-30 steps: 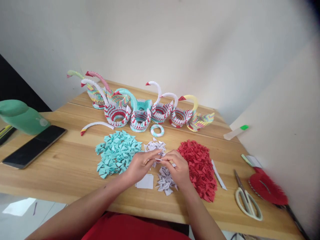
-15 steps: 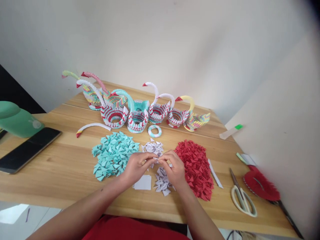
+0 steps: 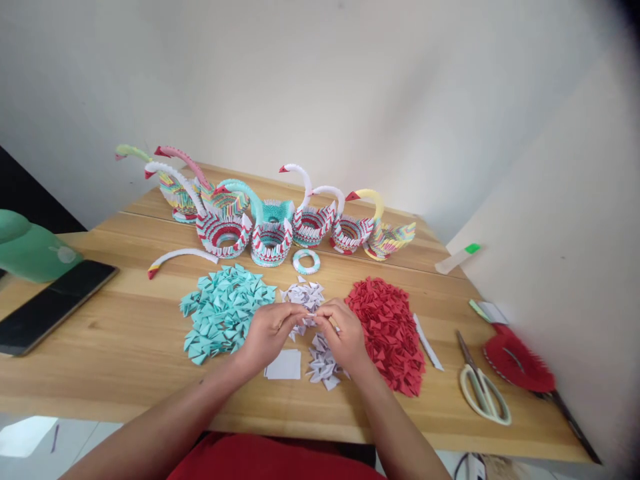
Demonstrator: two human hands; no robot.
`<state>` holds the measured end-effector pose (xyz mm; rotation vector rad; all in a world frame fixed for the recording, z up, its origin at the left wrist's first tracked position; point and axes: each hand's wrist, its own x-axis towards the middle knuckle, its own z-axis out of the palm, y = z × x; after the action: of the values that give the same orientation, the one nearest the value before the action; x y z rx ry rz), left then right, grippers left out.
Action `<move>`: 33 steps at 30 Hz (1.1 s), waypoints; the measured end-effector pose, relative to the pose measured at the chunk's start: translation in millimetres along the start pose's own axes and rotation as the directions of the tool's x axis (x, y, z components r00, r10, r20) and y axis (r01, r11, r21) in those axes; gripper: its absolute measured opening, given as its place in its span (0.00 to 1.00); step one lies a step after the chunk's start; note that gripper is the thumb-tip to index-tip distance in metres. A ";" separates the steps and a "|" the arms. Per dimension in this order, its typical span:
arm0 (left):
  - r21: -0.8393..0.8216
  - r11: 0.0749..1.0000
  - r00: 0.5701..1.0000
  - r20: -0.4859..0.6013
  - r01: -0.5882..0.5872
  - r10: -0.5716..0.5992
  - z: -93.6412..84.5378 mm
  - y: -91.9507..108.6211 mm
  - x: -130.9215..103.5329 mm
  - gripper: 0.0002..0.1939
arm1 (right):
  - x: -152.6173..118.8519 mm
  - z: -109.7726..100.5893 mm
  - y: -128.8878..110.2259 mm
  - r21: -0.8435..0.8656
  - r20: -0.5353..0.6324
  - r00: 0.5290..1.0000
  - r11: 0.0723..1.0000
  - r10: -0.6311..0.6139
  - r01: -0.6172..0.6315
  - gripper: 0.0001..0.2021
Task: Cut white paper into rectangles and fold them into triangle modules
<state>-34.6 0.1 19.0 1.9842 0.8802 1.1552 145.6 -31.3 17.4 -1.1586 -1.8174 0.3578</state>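
Observation:
My left hand [image 3: 270, 330] and my right hand [image 3: 344, 333] meet over the middle of the table, both pinching one small white paper piece [image 3: 311, 315] between thumbs and fingertips. Behind and below them lie two heaps of folded white triangles, a far heap [image 3: 303, 293] and a near heap [image 3: 324, 363]. A stack of white paper slips [image 3: 283, 365] rests beneath my left wrist. Left of my hands spreads a pile of turquoise triangles [image 3: 225, 310]; a pile of red triangles [image 3: 387, 333] is on the right.
Several paper swans [image 3: 225, 235] stand along the back, with a turquoise-white ring [image 3: 306, 261] and a loose white neck [image 3: 185, 253] before them. A phone [image 3: 55, 303] and green container [image 3: 37, 250] are left. Scissors [image 3: 483, 390], a red brush [image 3: 519, 362] and a glue bottle [image 3: 457, 259] are right.
The view has shifted slightly, so the things on the table appear a little further left. Both hands keep their pinch on the white piece, with the fingertips slightly changed.

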 end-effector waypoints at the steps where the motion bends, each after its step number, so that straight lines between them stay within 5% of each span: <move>1: 0.012 1.000 1.000 0.004 -0.007 0.007 -0.3 0.0 -0.2 0.11 | 0.1 0.1 -0.6 -0.018 0.001 1.000 1.000 -0.012 0.012 0.06; 17: 0.127 0.989 0.996 0.037 -0.080 0.076 0.1 -11.5 -1.8 0.14 | 0.7 -3.7 -4.3 -0.041 0.003 0.996 0.995 -0.090 0.090 0.05; 22: -0.095 0.989 0.993 0.036 0.117 -0.114 1.5 -5.2 1.3 0.11 | -1.1 -3.9 -6.1 -0.035 -0.028 0.996 0.996 -0.083 0.082 0.06; 27: -0.483 0.793 0.928 0.211 0.372 -0.308 5.6 -8.3 3.9 0.12 | 0.3 2.7 -3.3 -0.028 -0.059 0.997 0.998 -0.056 0.054 0.06; 30: -0.518 0.755 0.916 0.231 0.401 -0.327 5.3 -10.1 5.7 0.14 | 3.6 0.0 -7.8 -0.012 -0.074 0.996 0.998 -0.055 0.054 0.07; 33: -0.517 0.751 0.911 0.206 0.411 -0.357 4.1 -9.9 7.8 0.17 | 1.9 -19.9 -22.0 -0.002 -0.206 0.978 0.999 -0.040 0.040 0.07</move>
<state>-30.1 11.0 13.0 1.2928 0.7502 0.9261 149.3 -45.4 43.3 -1.1132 -1.6560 0.2079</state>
